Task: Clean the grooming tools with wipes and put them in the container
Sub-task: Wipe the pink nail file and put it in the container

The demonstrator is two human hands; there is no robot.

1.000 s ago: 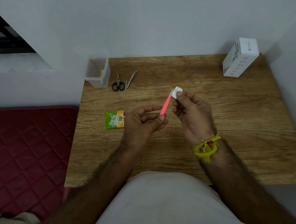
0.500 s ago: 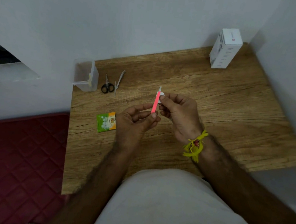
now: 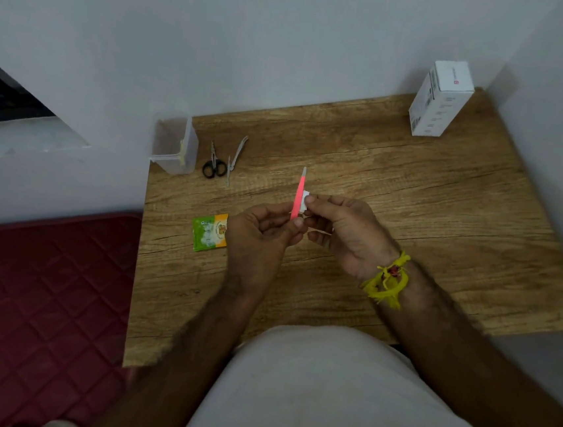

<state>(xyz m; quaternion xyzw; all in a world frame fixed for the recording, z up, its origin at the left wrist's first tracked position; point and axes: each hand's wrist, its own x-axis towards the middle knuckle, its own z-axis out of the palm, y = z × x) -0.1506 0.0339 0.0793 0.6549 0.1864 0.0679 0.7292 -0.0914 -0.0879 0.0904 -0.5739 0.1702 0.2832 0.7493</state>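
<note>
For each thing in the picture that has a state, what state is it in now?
Pink tool: upright, held at its lower end by the left hand.
Wipe: folded, pressed on the tool by the right hand.
Container: open, standing.
Scissors: closed, lying flat.
Clipper: lying untouched.
Wipe packet: lying flat.
White box: closed, upright.

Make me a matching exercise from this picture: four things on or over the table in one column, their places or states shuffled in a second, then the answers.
1. pink tool
2. scissors
3. white box
4. green sachet

A. standing at the table's far right corner
B. lying flat by the left hand
C. lying next to the clear container
D. held upright, wipe pinched against it by the right hand

Pairs: 1-D, 2-C, 3-A, 4-B
</note>
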